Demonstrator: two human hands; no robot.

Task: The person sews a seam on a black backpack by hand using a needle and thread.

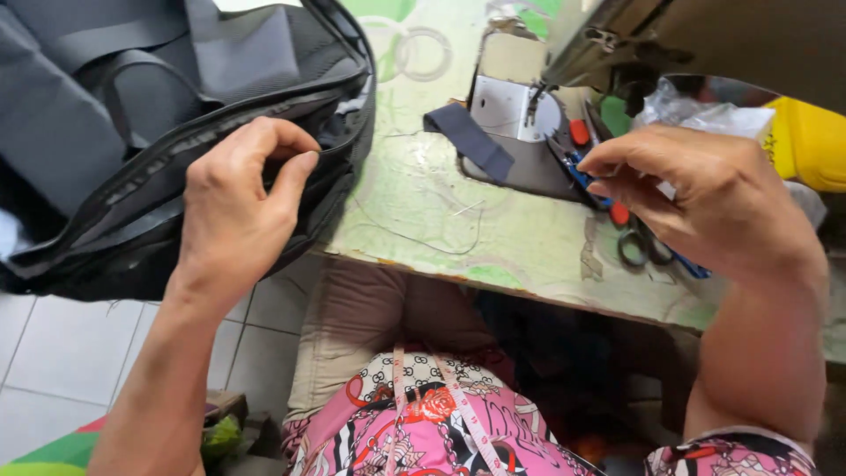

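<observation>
One dark grey bag (132,141) lay at the upper left, partly on the table (529,238) and overhanging its left edge. The left hand (233,207) rested on the bag's zipped rim, thumb and forefinger curled together in a pinch at the rim; whether they gripped the zipper or a thread could not be told. The right hand (705,198) hovered over the table's right part, its fingers bunched nearly closed with the tips together; anything held between them was too small to see. Just beneath it lay one pair of scissors (639,242) with dark loops, beside two small tools with red and blue handles (582,150), their kind unclear. One dark fabric strip (471,141) lay across the plate of one sewing machine (705,44) at the upper right. One loose thread (423,234) curled over the patterned green tabletop. One crumpled clear plastic bag (705,110) and one yellow object (806,141) sat at the far right. One measuring tape (458,410) hung over the person's pink patterned garment (423,432). Pale floor tiles (53,353) showed at lower left.
</observation>
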